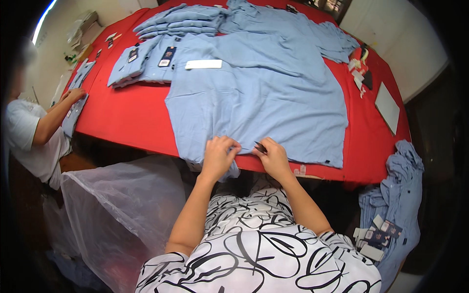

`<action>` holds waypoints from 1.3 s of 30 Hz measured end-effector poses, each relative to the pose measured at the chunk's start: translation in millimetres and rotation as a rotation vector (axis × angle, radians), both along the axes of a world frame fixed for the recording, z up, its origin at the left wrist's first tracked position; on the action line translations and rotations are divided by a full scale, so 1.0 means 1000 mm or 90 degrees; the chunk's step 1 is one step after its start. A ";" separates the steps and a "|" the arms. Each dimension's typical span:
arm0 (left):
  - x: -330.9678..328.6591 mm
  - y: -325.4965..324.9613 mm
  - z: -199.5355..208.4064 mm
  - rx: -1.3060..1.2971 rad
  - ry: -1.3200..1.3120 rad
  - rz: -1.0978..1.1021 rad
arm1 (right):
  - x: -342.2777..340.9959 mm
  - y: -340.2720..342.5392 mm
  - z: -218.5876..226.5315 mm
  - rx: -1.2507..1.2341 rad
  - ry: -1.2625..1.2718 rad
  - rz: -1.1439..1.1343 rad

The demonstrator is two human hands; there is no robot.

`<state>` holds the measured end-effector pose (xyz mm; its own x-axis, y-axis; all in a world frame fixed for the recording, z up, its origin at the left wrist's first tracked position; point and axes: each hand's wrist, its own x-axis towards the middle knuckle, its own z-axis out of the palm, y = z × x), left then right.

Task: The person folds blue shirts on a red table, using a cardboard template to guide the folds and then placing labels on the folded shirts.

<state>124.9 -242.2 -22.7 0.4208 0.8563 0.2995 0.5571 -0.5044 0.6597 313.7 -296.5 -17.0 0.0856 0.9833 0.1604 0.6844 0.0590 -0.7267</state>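
Well, the blue shirt (278, 97) lies spread on the red worktop (132, 110), partly over its near edge; the left hand (218, 152) pinches its cloth, the right hand (273, 158) curls round a small dark tool (261, 147) whose tip could nick the fabric if either slips.

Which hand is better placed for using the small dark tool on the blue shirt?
Probably the right hand: it holds the small dark tool close to the blue shirt; the left hand touches that shirt.

The location was a clothing workshop, indicated by blue garments (288, 93), hang tags (167, 56) and a red-covered worktable (132, 107).
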 end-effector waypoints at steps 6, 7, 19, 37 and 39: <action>-0.003 0.000 -0.007 0.034 -0.031 0.013 | 0.014 0.002 -0.019 -0.026 0.270 -0.086; -0.003 0.000 -0.007 0.033 -0.035 0.007 | 0.023 0.003 -0.021 -0.061 0.391 -0.109; -0.044 0.008 0.015 -0.042 -0.208 0.170 | 0.183 -0.065 -0.002 0.054 0.060 -0.488; -0.144 -0.049 0.178 -0.012 -0.453 0.017 | 0.272 -0.232 0.080 0.447 0.574 -0.120; -0.154 -0.073 0.207 0.149 -0.443 -0.060 | 0.250 -0.240 0.107 0.591 0.581 -0.107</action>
